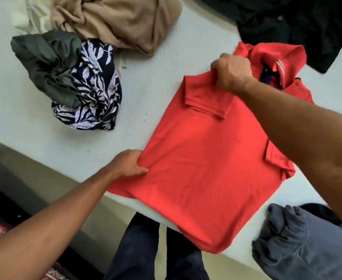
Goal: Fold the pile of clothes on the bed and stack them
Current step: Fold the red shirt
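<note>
A red polo shirt lies back-up across the pale bed, its hem hanging over the near edge. The left side is folded in, with the sleeve lying on the back. My left hand pinches the folded side edge low down. My right hand grips the fabric at the shoulder beside the collar. My right forearm crosses over the shirt's right side and hides part of it.
Crumpled clothes lie around: an olive garment, a navy leaf-print piece, a tan knit at the back, a black garment at the far right, a grey one at the near right. My legs stand at the bed's edge.
</note>
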`<state>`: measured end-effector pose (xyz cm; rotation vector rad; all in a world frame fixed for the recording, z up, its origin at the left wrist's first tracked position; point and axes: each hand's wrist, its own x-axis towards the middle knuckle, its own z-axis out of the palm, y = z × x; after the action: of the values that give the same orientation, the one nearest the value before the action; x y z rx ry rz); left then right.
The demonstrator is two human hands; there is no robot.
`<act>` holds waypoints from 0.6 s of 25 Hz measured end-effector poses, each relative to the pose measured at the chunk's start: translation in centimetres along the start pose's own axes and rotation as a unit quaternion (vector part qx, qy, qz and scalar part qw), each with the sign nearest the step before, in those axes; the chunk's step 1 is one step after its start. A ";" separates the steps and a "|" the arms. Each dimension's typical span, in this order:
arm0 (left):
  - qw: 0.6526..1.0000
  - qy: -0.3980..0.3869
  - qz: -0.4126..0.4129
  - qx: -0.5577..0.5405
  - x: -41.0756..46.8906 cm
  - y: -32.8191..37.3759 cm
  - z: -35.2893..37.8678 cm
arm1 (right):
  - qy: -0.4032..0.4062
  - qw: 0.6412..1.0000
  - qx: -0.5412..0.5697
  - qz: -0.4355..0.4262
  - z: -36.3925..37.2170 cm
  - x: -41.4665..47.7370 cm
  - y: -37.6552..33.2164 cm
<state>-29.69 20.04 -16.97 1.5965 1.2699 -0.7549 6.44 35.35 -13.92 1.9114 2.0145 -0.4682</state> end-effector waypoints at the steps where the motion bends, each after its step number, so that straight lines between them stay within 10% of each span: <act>1: 1.000 -0.007 0.013 0.021 -0.8 -0.6 0.6 | 0.002 1.000 -0.011 0.007 0.0 -0.4 0.1; 15: 0.975 -0.015 0.151 0.161 -10.8 14.1 14.7 | 0.045 0.997 -0.053 0.035 0.1 -17.0 11.6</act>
<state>-17.94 1.84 -9.00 1.9773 0.8830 -0.8142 18.91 20.73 -6.53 1.9619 1.9780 -0.2580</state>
